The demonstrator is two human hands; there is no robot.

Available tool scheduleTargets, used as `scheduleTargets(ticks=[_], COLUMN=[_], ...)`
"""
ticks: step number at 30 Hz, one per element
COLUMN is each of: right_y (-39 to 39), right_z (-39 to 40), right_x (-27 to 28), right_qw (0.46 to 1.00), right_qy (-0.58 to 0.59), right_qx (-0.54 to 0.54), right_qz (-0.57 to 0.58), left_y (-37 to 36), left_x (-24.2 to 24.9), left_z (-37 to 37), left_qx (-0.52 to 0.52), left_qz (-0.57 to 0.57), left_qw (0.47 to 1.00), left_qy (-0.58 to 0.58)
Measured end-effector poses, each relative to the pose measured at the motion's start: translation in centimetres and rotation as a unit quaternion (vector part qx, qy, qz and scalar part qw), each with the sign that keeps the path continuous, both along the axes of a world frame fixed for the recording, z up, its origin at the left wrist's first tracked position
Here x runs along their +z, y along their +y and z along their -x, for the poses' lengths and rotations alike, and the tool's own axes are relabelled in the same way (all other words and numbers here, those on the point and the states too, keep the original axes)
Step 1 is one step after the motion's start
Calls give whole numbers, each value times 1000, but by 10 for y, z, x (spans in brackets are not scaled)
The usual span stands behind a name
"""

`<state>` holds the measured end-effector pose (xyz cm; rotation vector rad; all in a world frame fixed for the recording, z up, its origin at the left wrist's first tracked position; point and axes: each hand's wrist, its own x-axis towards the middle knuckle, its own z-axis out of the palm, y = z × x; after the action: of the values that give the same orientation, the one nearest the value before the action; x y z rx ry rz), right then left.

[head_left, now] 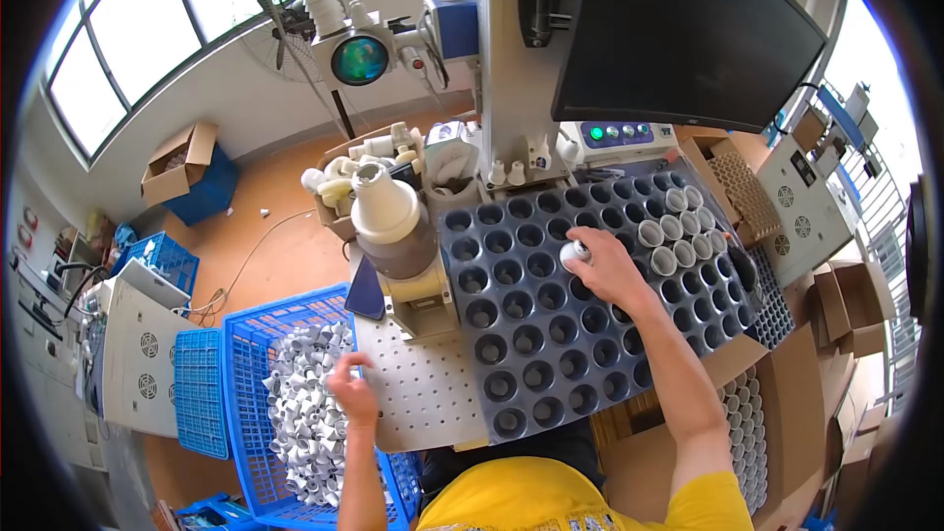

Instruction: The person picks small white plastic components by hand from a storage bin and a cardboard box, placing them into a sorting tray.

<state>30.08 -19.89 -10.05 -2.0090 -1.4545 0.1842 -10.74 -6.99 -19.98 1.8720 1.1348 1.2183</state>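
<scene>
My right hand (pixel 608 267) is closed around a small white cup-like part (pixel 574 254) over the middle of a dark tray (pixel 511 300) with rows of round pockets. Several white round parts (pixel 672 227) stand in pockets at the tray's right side. Over the right edge of a blue basket (pixel 234 374) is my left hand (pixel 352 388), its fingers curled; whether anything is between them is too small to tell. White and grey plastic parts (pixel 307 413) fill the basket beneath it. A cream-coloured machine head with a lens cone (pixel 385 205) stands between the hands, behind the perforated metal plate (pixel 423 393).
A large monitor (pixel 688 34) hangs above the tray. Behind the machine is a carton of white fittings (pixel 344 177). A dark phone-like slab (pixel 365 287) lies beside it. At the right are open cartons (pixel 792 413), one with stacked white parts (pixel 744 433).
</scene>
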Motion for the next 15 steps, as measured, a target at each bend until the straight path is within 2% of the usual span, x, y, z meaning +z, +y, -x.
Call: scheduleTargets(ticks=[1, 2, 3, 5, 8, 11, 15], right_y=[7, 17, 29, 53, 83, 90, 86], right_z=[0, 4, 6, 7, 6, 12, 10], right_x=[3, 9, 11, 9, -7, -35, -36], right_qw=[1000, 1000, 999, 998, 997, 989, 979], right_qy=[-6, 7, 12, 22, 61, 53, 145], right_qx=[8, 14, 17, 24, 35, 6, 10], right_qz=[-15, -27, -36, -57, -30, -135, -143], left_y=[-5, -12, -24, -31, -31, -25, -29], left_x=[-4, -6, 9, -12, -15, -25, -10], left_z=[-17, -33, -46, -60, -59, -53, -58], left_qx=[-69, -99, -114, -141, -148, -163, -146], left_qz=[-8, 4, 40, 53, 54, 81, 72], left_qw=[996, 993, 992, 988, 987, 983, 987], left_qy=[-54, -59, -21, 12, 33, -20, 8])
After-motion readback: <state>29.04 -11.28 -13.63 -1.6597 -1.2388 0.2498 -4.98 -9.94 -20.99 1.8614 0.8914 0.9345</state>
